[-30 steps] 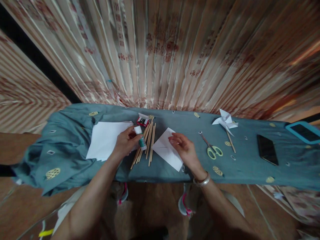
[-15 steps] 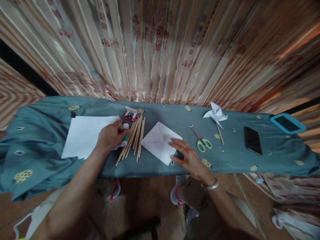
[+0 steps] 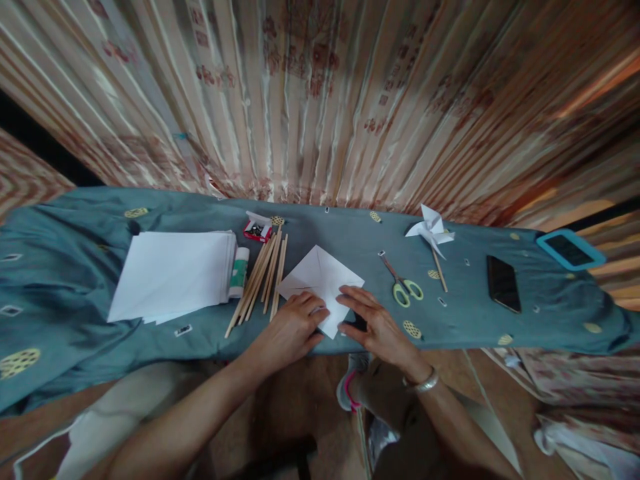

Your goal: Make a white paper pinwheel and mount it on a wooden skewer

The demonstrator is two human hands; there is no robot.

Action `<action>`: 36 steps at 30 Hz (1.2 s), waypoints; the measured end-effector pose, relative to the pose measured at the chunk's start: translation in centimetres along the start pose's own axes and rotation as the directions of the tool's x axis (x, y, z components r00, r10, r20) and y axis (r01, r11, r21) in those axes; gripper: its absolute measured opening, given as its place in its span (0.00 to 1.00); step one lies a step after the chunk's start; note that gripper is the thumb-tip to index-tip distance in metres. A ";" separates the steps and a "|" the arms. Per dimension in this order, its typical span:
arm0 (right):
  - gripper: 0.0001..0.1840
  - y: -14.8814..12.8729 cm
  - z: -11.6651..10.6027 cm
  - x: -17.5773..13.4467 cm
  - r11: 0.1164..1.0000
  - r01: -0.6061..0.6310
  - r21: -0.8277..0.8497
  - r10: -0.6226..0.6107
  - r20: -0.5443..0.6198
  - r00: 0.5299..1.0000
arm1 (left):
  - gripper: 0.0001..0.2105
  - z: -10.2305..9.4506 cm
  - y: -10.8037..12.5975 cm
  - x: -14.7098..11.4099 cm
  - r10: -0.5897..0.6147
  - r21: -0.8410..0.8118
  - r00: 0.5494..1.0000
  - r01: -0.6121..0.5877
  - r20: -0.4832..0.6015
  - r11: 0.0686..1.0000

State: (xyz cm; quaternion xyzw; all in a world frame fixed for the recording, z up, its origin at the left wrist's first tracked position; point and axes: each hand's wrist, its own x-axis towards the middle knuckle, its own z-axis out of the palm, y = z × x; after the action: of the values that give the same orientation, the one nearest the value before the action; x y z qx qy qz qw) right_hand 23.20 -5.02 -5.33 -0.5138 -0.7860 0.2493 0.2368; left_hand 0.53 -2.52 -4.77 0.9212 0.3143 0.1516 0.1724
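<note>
A square sheet of white paper (image 3: 327,270) lies turned like a diamond on the cloth, with crease lines meeting near its middle. My left hand (image 3: 295,327) rests on its lower left edge, fingers slightly bent and thumb apart. On the lower right edge lies my right hand (image 3: 375,323), its fingers stretched over the paper and the thumb spread below. Several thin wooden sticks (image 3: 260,280) lie just left of the sheet. Beyond them, a green and white glue stick (image 3: 239,272) lies against a stack of white paper (image 3: 173,273).
A small open red box (image 3: 257,230) of shiny metal bits sits behind the sticks. To the right are green-handled scissors (image 3: 405,288), a white paper pinwheel (image 3: 433,230) on a stick, a dark phone (image 3: 503,283) and a blue-framed tablet (image 3: 570,250). A curtain (image 3: 310,100) hangs behind.
My left hand has let go of the glue stick beside the paper stack and moved right onto the square sheet. My right hand stays at the sheet's right side.
</note>
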 end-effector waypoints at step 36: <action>0.09 0.2 -0.7 -0.3 0.980 0.005 0.199 -0.007 0.006 1.000 | 0.10 0.4 -0.1 -0.3 0.010 -0.106 0.984 -0.029 -0.180 0.994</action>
State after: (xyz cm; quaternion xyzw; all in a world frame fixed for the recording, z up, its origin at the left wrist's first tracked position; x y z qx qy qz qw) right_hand 23.89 -5.08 -4.97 -0.4844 -0.7595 0.3276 0.2850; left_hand 0.40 -2.79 -5.21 0.8961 0.3107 0.2522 0.1918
